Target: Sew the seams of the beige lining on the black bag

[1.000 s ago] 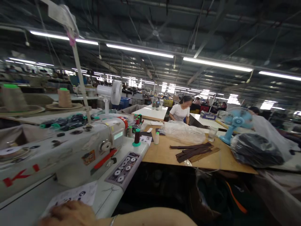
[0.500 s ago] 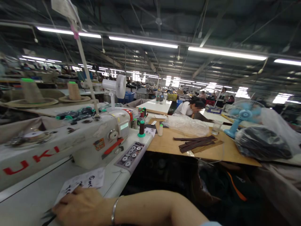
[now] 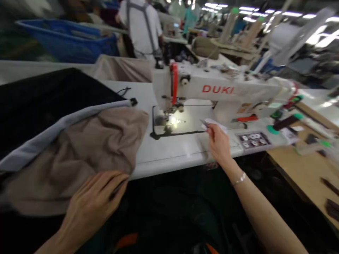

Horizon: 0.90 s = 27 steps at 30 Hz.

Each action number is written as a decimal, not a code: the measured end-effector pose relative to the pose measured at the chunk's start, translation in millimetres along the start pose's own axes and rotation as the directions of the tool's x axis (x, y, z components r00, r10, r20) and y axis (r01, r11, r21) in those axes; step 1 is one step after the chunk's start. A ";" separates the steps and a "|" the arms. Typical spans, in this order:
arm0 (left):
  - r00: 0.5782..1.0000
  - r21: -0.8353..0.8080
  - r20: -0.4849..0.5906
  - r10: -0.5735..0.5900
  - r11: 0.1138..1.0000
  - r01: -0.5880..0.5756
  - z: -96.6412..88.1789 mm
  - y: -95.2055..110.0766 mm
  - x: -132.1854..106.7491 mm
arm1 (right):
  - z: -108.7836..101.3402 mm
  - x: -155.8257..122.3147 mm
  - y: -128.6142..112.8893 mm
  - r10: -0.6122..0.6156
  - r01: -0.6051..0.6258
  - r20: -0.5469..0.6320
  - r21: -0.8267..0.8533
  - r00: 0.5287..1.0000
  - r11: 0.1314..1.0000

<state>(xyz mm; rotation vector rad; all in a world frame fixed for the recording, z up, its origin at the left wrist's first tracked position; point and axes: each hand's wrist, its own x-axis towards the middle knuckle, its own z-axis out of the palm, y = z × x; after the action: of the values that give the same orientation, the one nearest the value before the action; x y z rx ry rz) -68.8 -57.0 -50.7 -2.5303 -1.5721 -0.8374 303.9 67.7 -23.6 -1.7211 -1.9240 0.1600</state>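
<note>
Two hands work at a white sewing machine [image 3: 219, 88] on a table [image 3: 185, 155]. The right hand [image 3: 218, 146] has its fingers [image 3: 212, 131] pinched around a small paper slip [image 3: 213, 123], held near the machine's needle area [image 3: 169, 118]. The left hand [image 3: 90, 208] rests on the edge of a beige cloth [image 3: 79, 158], its fingers [image 3: 111, 183] lying close together; whether they grip cannot be told. The cloth hangs past the table edge and could slide off if unsupported, and the slip could catch under the needle if dropped.

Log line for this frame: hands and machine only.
left hand: on beige fabric | right hand: pinching white paper slip | nearby: white DUKI sewing machine
</note>
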 end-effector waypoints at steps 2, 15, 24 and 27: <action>0.994 0.016 0.051 -0.095 0.995 0.094 -2.6 1.5 -13.6 | 2.0 -16.6 -10.6 0.031 -0.031 0.001 0.092 1.000 0.995; 0.517 -0.509 0.587 -0.622 0.212 0.834 -46.8 15.7 -10.2 | 41.5 -110.0 -104.2 0.023 -0.515 0.603 0.661 0.797 0.546; 0.550 -0.593 0.582 -0.600 0.150 0.791 -45.7 21.4 -5.9 | 42.4 -113.5 -143.1 -0.173 -0.213 0.453 0.679 0.875 0.702; 0.653 -0.613 0.428 -0.626 0.330 0.718 -45.7 31.5 -1.8 | 39.2 -116.0 -151.4 -0.210 -0.090 0.395 0.620 0.894 0.779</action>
<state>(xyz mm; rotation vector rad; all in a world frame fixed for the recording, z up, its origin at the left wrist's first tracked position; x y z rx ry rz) -61.9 -88.0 -5.2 -2.1992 -2.9410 -1.7816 155.4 -58.2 -27.2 -1.2154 -1.9057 1.1341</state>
